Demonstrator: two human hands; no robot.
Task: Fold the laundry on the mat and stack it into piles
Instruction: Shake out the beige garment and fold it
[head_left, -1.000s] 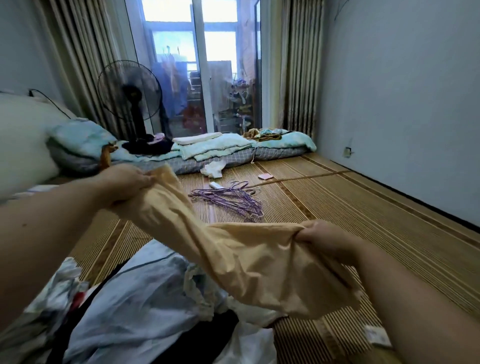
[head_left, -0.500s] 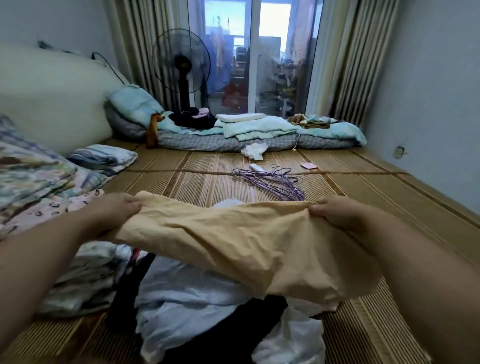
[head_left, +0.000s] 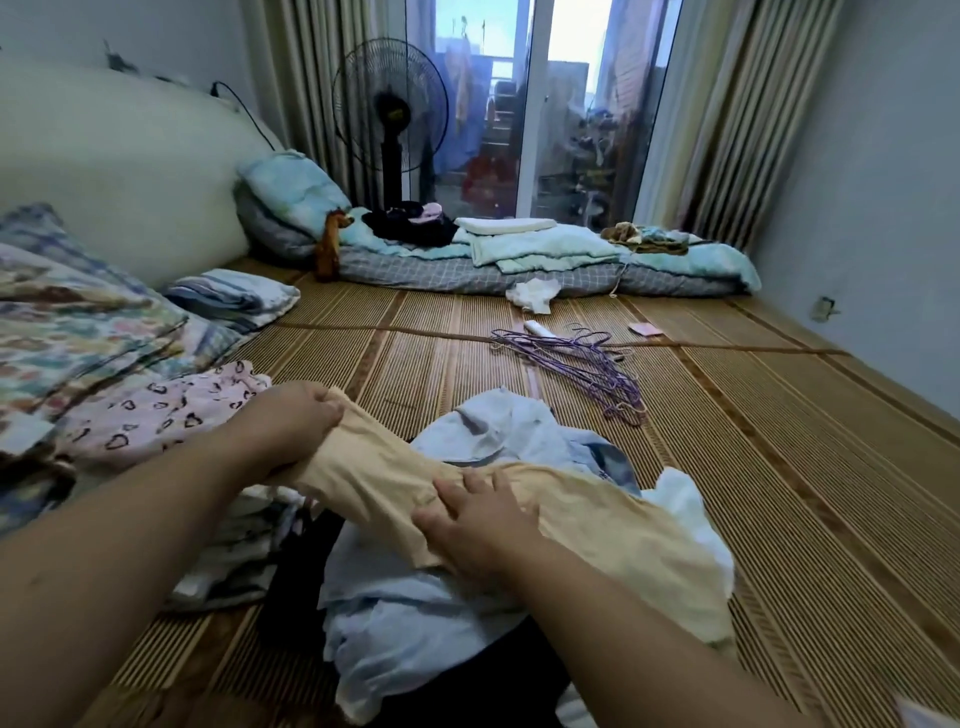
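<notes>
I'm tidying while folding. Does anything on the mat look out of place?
Yes: purple hangers lie tangled on the mat, a crumpled white cloth sits by the mattress edge, and a small pink item lies alone. None belongs with the yellow garment being folded.

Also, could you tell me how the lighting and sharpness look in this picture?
Head view, light: daylight through the glass door backlights the room, washing out the sky; mat and yellow garment dim but evenly lit. Head view, optics: wide lens bows the curtains at the edges; near forearms look soft.
</notes>
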